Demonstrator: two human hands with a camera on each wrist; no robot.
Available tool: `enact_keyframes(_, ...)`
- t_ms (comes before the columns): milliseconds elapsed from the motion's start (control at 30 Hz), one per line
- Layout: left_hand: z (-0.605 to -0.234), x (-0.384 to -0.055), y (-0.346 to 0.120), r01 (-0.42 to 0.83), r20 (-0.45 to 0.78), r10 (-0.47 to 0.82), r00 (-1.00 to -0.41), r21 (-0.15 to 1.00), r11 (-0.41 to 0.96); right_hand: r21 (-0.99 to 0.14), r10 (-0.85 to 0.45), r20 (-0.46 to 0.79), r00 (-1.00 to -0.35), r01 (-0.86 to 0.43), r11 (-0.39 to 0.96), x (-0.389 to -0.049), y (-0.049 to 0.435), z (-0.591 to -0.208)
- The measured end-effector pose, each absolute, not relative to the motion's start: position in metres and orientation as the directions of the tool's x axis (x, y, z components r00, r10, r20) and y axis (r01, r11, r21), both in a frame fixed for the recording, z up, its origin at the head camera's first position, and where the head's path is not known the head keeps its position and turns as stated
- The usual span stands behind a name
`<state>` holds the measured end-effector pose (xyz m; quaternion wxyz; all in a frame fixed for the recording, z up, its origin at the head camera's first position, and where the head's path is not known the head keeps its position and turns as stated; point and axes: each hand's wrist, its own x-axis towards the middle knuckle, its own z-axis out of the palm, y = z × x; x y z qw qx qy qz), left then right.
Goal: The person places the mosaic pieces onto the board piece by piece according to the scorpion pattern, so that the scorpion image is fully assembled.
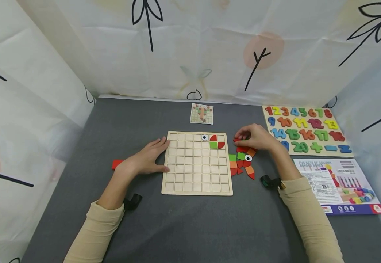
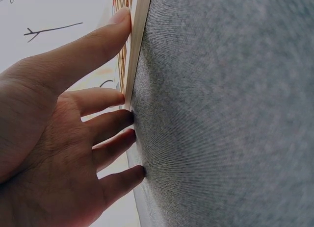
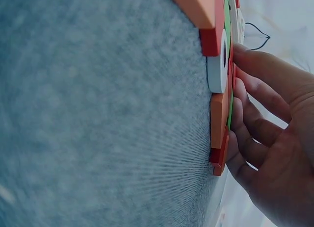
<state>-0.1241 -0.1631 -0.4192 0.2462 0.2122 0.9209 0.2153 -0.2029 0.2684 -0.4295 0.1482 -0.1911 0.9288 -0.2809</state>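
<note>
A pale wooden grid board [image 1: 195, 175] lies on the dark table. Near its top right sit a white eye piece [image 1: 205, 137], two red quarter-round pieces [image 1: 221, 145] and a green square [image 1: 213, 145]. My left hand [image 1: 147, 157] rests against the board's left edge, thumb and fingers spread; the left wrist view shows the thumb at the wooden rim [image 2: 139, 36]. Right of the board, my right hand [image 1: 254, 137] pinches a red piece [image 1: 236, 139] at the top of a loose pile of red, green and orange pieces [image 1: 249, 170], with another eye piece [image 1: 248, 157] among them.
Behind the board lies a small pattern card [image 1: 201, 113]. A number puzzle board [image 1: 308, 128] and a printed sheet [image 1: 341, 186] lie at the right. A red piece [image 1: 116, 163] sits beside my left wrist. White patterned cloth [image 1: 193, 47] hangs at the back.
</note>
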Motion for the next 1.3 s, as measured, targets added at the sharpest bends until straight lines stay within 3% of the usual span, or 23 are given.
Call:
enact_keyframes(600, -0.420, -0.122, -0.163, 0.275, -0.374, 0.495, -0.784, 0.506, 0.818, -0.550, -0.457, -0.147, -0.877, -0.311, 0.775, -0.202, 0.265, -0.428)
enact_keyframes(1033, -0.419, -0.122, -0.163, 0.276, -0.376, 0.487, -0.788, 0.492, 0.826, -0.685, -0.508, 0.009, -0.861, -0.376, 0.624, -0.189, 0.229, -0.421)
enact_keyframes(1300, -0.418, -0.123, -0.162, 0.282, -0.368, 0.493, -0.788, 0.497, 0.821, -0.708, -0.528, 0.022, -0.849, -0.386, 0.592, -0.185, 0.203, -0.421)
